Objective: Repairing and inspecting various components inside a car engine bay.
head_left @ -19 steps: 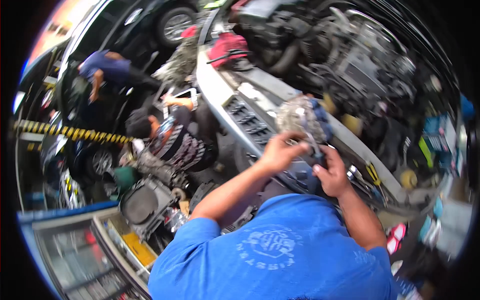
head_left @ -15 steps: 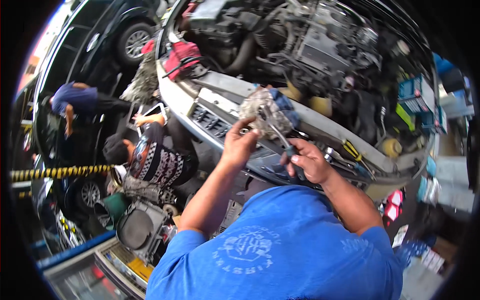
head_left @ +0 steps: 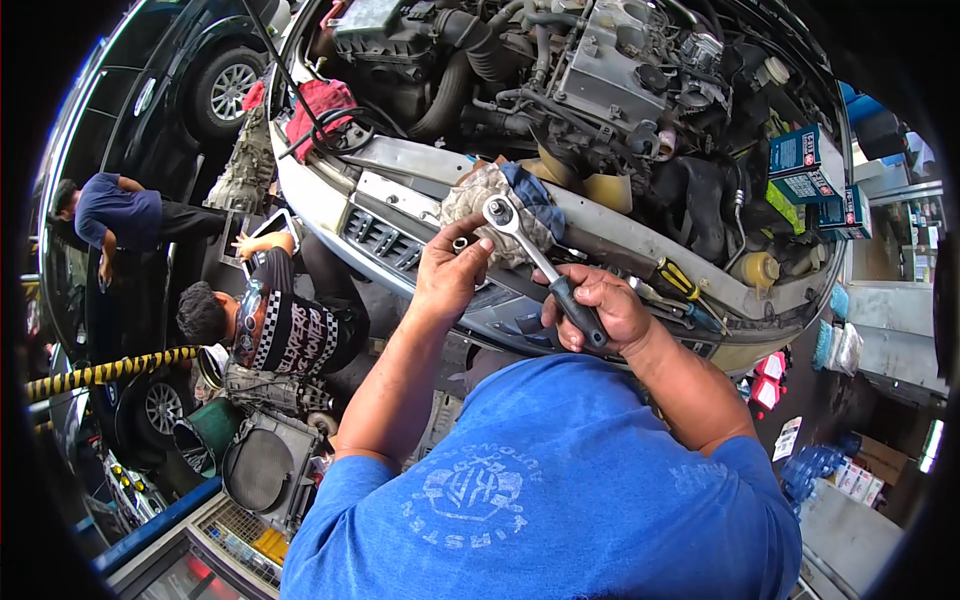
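My right hand (head_left: 622, 312) is closed around the black grip of a ratchet wrench (head_left: 532, 250). The wrench slants up and left, its round head facing me with the square drive showing. Just below that head, my left hand (head_left: 447, 280) is closed, fingers curled about a small metal socket (head_left: 460, 244) whose open end shows. The left index fingertip is close to the ratchet head. Behind the tool, a crumpled whitish rag (head_left: 470, 196) and a blue cloth (head_left: 535, 200) lie on the car's front crossmember.
An open engine bay (head_left: 610, 90) spreads ahead. A yellow-black screwdriver (head_left: 678, 280) lies on the front edge to the right, near blue boxes (head_left: 800, 165). A red cloth (head_left: 318, 105) is at left. One co-worker (head_left: 290, 325) crouches at left; another person (head_left: 125, 212) is beyond.
The view has shifted, so the car appears farther left. The ratchet has turned so its head faces me more plainly. Both hands stay close together, the right still on the grip.
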`<state>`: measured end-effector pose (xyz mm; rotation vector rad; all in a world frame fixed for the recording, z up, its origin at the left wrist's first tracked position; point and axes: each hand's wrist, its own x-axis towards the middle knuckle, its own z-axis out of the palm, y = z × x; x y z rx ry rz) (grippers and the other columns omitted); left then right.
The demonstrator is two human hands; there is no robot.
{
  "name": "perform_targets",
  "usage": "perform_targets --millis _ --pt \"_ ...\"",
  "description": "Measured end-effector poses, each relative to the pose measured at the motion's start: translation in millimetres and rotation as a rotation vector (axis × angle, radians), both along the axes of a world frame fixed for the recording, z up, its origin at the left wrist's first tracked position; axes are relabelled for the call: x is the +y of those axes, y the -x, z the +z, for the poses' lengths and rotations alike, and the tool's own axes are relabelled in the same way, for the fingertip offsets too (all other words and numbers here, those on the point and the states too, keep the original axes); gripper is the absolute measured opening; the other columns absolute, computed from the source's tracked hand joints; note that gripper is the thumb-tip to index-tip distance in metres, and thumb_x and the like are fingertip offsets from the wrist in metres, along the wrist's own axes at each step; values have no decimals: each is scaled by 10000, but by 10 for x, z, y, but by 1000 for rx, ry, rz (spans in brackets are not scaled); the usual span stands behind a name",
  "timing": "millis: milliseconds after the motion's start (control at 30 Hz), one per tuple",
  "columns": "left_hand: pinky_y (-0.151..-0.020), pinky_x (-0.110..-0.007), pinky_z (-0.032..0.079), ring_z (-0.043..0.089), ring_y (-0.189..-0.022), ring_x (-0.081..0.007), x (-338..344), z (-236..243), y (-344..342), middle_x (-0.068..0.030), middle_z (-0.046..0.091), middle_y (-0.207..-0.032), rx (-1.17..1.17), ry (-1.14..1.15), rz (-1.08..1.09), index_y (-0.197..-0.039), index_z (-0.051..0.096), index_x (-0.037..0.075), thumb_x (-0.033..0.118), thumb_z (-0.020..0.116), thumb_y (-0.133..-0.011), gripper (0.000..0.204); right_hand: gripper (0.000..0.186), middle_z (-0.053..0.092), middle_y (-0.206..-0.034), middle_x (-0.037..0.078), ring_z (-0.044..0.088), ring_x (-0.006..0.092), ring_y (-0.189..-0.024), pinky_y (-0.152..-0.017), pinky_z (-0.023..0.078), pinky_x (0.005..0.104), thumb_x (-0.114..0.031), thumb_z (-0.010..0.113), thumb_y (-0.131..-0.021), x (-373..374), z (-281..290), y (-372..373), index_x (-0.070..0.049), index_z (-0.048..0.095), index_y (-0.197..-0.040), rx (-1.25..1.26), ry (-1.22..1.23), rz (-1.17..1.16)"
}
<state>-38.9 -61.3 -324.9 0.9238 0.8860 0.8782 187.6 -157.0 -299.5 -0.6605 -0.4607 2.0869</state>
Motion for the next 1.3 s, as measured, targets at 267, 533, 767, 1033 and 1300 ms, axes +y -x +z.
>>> perform_targets --millis 267,533,767,1033,1300 --pt "-585 -234 424 525 -602 -100 60 80 0 -24 595 -740 -44 7 -12 -1311 551 -59 93 680 -913 445 551 676 -945 182 616 163 -636 -627 513 287 -188 574 -873 25 -25 -17 36 490 -1369 -113 -85 -8" --pt "-592 -233 428 526 -622 -96 123 14 50 -26 594 -753 -22 -8 -46 -1318 551 -59 111 696 -909 466 531 677 -929 132 593 135 -646 -622 499 269 -177 590 -903 66 -76 -27 33 498 -1382 -247 -208 -2" --pt "-910 -286 477 564 -1036 -137 295 63 59 -75 631 -1134 215 -196 -228 -1362 524 -27 113 707 -907 510 501 665 -1154 140 625 141 -1003 -877 512 275 -68 595 -904 138 112 -50 53 503 -1381 -859 -446 41" --pt "-861 -288 472 586 -964 -149 551 18 36 -66 658 -1037 144 -75 -587 -1255 566 -37 401 512 -1031 495 604 657 -1019 193 673 352 -875 -778 548 401 -121 645 -857 24 199 -179 -49 492 -1437 -1298 -775 -39" --pt "-688 -293 437 558 -768 -136 813 58 -574 -65 658 -904 83 124 -781 -1090 654 2 532 402 -1009 592 718 606 -978 145 629 340 -853 -772 544 433 -151 629 -813 4 397 -733 -125 429 -1503 -1562 -914 129"
